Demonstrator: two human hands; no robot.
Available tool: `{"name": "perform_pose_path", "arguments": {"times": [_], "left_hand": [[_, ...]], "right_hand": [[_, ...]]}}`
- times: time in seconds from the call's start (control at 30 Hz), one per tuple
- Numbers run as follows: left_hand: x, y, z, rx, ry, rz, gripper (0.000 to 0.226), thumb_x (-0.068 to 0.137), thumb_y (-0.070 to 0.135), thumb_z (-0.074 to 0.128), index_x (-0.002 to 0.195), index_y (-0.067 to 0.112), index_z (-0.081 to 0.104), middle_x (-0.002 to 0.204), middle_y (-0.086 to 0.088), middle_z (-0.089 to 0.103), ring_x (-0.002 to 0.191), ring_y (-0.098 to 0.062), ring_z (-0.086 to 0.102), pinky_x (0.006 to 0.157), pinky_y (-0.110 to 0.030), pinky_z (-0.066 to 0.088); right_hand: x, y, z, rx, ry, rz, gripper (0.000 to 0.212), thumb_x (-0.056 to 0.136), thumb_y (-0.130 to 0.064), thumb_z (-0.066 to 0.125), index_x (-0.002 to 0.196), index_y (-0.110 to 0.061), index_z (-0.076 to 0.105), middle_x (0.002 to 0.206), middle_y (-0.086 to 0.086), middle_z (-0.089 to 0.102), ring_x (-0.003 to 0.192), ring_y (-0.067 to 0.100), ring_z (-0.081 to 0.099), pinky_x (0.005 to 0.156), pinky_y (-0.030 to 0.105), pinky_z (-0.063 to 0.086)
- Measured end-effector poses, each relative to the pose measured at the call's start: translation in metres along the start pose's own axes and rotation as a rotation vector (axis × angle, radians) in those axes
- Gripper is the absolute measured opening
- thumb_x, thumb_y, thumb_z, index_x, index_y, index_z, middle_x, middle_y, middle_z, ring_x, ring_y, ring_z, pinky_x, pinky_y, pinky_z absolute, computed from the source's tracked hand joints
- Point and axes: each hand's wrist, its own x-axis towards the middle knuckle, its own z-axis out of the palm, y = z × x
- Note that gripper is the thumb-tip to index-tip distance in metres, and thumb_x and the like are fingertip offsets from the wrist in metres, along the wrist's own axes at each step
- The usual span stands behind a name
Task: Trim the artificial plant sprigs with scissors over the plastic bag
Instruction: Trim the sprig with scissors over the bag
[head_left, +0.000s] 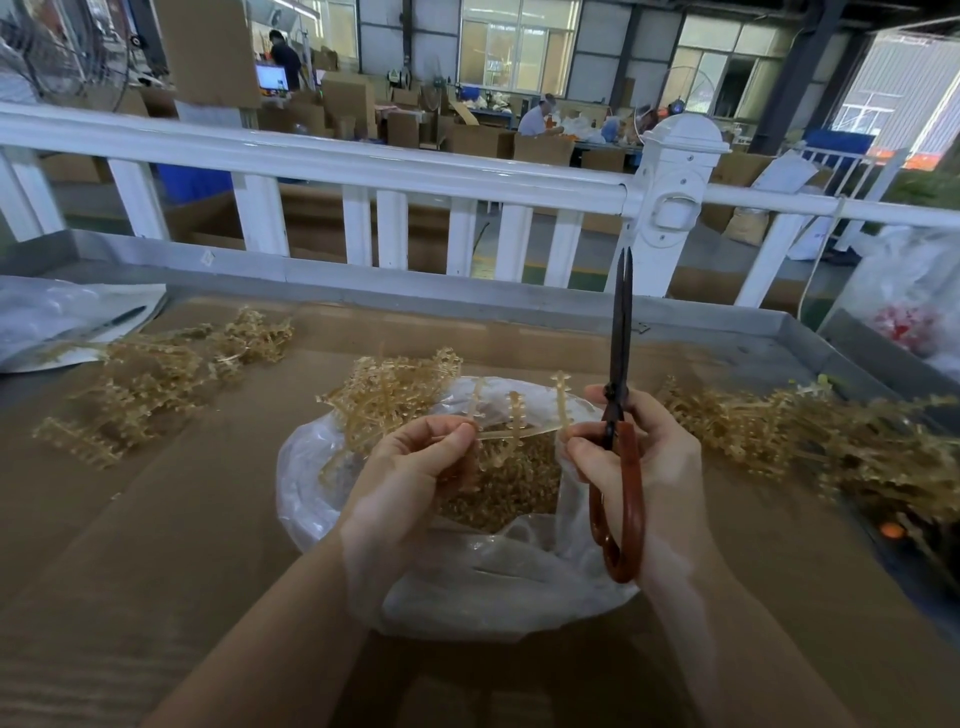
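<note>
Head view: your left hand (410, 462) pinches one sprig (511, 432) at its 9 o'clock end. Your right hand (644, 457) grips one pair of scissors (621, 364), blades nearly closed and pointing to 12 o'clock, and its fingertips pinch the sprig's other end. The sprig lies crosswise over the bag (467, 587) of trimmings. Three sprig piles sit at 9 (150, 374), 12 (389, 395) and 3 o'clock (810, 441). No writing is legible.
</note>
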Motion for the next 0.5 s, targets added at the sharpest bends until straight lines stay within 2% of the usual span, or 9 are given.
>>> {"name": "perform_pose_path", "arguments": {"times": [0.13,0.23,0.3,0.37,0.43,0.5], "left_hand": [[0.000,0.001,0.007,0.118,0.122,0.066,0.022,0.083,0.004,0.066,0.094,0.023,0.067,0.090,0.002,0.068,0.074,-0.009,0.062,0.061,-0.020,0.050],[-0.001,0.010,0.014,0.219,0.180,0.156,0.016,0.087,0.015,0.065,0.094,0.030,0.068,0.101,0.003,0.066,0.087,-0.009,0.062,0.071,-0.021,0.050],[-0.002,0.020,0.017,0.486,0.138,0.309,0.020,0.092,0.021,0.060,0.103,0.037,0.066,0.116,0.007,0.060,0.111,-0.011,0.053,0.091,-0.027,0.042],[-0.003,0.032,0.020,0.920,0.030,0.555,0.031,0.096,0.023,0.052,0.121,0.041,0.057,0.133,0.013,0.049,0.126,-0.010,0.036,0.104,-0.031,0.028],[0.000,0.043,0.027,1.186,-0.087,0.726,0.033,0.097,0.024,0.050,0.127,0.035,0.057,0.132,0.017,0.048,0.126,-0.010,0.033,0.106,-0.032,0.024],[0.001,0.051,0.031,1.347,-0.186,0.768,0.027,0.093,0.028,0.056,0.118,0.029,0.067,0.116,0.019,0.056,0.113,-0.008,0.038,0.100,-0.029,0.029]], "right_hand": [[-0.004,0.000,0.002,-0.040,-0.040,-0.054,0.036,0.080,0.009,0.067,0.102,-0.019,0.063,0.073,0.003,0.070,0.075,0.012,0.068,0.072,0.014,0.052],[-0.006,0.001,0.005,-0.107,-0.067,-0.100,0.035,0.082,0.008,0.065,0.098,-0.023,0.063,0.075,0.009,0.068,0.074,0.015,0.067,0.072,0.015,0.051],[-0.006,-0.001,0.007,-0.202,-0.093,-0.131,0.037,0.083,0.006,0.064,0.096,-0.028,0.061,0.076,0.005,0.067,0.073,0.012,0.066,0.071,0.014,0.050],[-0.005,-0.004,0.008,-0.315,-0.134,-0.180,0.042,0.083,0.004,0.065,0.095,-0.036,0.059,0.076,-0.001,0.067,0.073,0.009,0.066,0.070,0.019,0.052],[-0.006,-0.008,0.009,-0.400,-0.166,-0.219,0.047,0.082,0.002,0.065,0.096,-0.042,0.058,0.079,-0.005,0.067,0.077,0.012,0.066,0.072,0.032,0.055],[-0.006,-0.011,0.010,-0.430,-0.194,-0.223,0.045,0.082,-0.002,0.064,0.099,-0.044,0.060,0.081,-0.007,0.067,0.078,0.013,0.066,0.073,0.041,0.055]]}}
